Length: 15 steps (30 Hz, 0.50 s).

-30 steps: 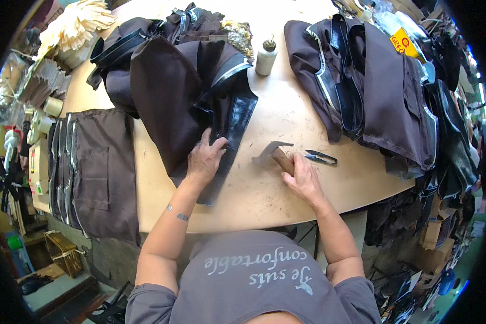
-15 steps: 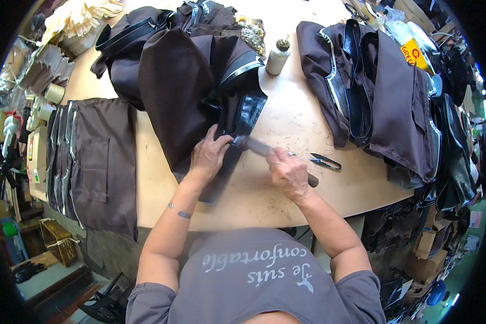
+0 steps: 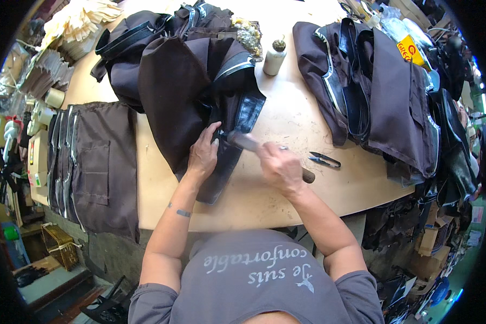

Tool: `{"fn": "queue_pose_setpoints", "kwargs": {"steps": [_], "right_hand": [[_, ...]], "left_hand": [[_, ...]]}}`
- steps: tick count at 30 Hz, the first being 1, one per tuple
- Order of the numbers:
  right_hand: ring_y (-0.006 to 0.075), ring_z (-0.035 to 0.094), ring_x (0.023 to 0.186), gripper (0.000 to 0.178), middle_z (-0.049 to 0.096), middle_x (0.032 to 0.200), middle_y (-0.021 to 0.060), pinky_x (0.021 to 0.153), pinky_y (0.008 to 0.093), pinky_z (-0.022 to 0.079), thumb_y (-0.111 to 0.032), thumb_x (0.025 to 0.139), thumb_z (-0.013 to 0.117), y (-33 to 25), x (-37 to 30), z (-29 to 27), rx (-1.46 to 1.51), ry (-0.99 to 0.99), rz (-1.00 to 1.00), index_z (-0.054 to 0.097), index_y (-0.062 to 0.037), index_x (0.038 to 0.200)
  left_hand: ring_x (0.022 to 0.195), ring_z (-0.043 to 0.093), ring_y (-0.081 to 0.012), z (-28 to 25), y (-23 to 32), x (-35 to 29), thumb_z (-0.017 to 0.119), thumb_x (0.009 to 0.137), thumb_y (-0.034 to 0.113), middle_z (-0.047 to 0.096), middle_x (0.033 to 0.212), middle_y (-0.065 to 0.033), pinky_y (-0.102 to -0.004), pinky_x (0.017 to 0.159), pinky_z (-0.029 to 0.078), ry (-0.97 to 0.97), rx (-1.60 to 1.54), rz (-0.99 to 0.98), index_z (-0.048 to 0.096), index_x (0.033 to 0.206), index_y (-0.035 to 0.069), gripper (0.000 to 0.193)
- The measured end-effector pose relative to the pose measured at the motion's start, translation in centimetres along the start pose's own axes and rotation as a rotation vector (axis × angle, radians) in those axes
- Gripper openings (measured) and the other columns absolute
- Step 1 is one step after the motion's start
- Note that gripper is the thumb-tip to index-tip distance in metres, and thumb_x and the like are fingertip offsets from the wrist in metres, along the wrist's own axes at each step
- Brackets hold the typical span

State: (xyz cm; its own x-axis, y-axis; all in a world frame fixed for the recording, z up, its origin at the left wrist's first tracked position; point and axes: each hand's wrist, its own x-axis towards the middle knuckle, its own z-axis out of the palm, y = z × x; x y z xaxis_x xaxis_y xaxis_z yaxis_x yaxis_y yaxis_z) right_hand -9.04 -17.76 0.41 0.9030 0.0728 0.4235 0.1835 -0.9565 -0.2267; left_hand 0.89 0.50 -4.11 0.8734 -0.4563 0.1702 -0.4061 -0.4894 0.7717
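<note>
As seen from the head camera, the left hand (image 3: 202, 154) lies flat, fingers spread, on a dark brown fabric piece (image 3: 189, 102) with a glossy black strip (image 3: 237, 129) along its edge, pinning that strip to the wooden table (image 3: 286, 124). The right hand (image 3: 279, 167) is closed in a fist around the wooden handle of a hammer (image 3: 248, 143), whose head, blurred, sits at or just above the strip, right beside the left thumb. The butt of the handle shows past the heel of the hand. The piece being worked lies at the middle of the table, draped from a heap of similar dark pieces (image 3: 140, 38) at the far side.

As a judgement of progress, the stretch of strip near the hands looks flat and folded, while the part toward the person hangs over unworked; how much of the seam is already pounded cannot be told. A stack of flat brown panels (image 3: 97, 162) lies over the table's left edge, and a larger pile of brown and black pieces (image 3: 378, 97) sits to the right, so much material appears to remain.

Small thread snips (image 3: 325, 160) rest on the table just right of the right hand, and a small pale bottle (image 3: 274, 56) stands upright farther back.
</note>
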Motion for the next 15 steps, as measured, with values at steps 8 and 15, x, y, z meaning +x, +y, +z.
{"fn": "queue_pose_setpoints", "kwargs": {"steps": [8, 15], "right_hand": [[0.0338, 0.055, 0.103, 0.046, 0.053, 0.119, 0.0187, 0.089, 0.0387, 0.043, -0.013, 0.075, 0.053, 3.6, -2.8, -2.8, 0.487, -0.399, 0.473, 0.05, -0.0016, 0.119], [0.0345, 0.052, 0.107, 0.066, 0.054, 0.118, 0.0222, 0.094, 0.0398, 0.038, -0.036, 0.076, 0.064, -2.2, 4.5, -4.0, 0.719, -0.181, 0.324, 0.043, 0.0002, 0.127]], "left_hand": [[0.122, 0.04, -0.0316, -2.8, 1.8, -0.7, 0.053, 0.079, 0.001, 0.046, 0.126, -0.0155, -0.0363, 0.101, 0.031, 0.081, -0.076, -0.039, 0.044, 0.121, 0.01, 0.044], [0.107, 0.047, -0.0326, -2.9, 7.6, -2.9, 0.06, 0.072, -0.006, 0.046, 0.112, -0.0191, -0.037, 0.092, 0.037, 0.243, -0.077, 0.307, 0.041, 0.109, 0.004, 0.043]]}}
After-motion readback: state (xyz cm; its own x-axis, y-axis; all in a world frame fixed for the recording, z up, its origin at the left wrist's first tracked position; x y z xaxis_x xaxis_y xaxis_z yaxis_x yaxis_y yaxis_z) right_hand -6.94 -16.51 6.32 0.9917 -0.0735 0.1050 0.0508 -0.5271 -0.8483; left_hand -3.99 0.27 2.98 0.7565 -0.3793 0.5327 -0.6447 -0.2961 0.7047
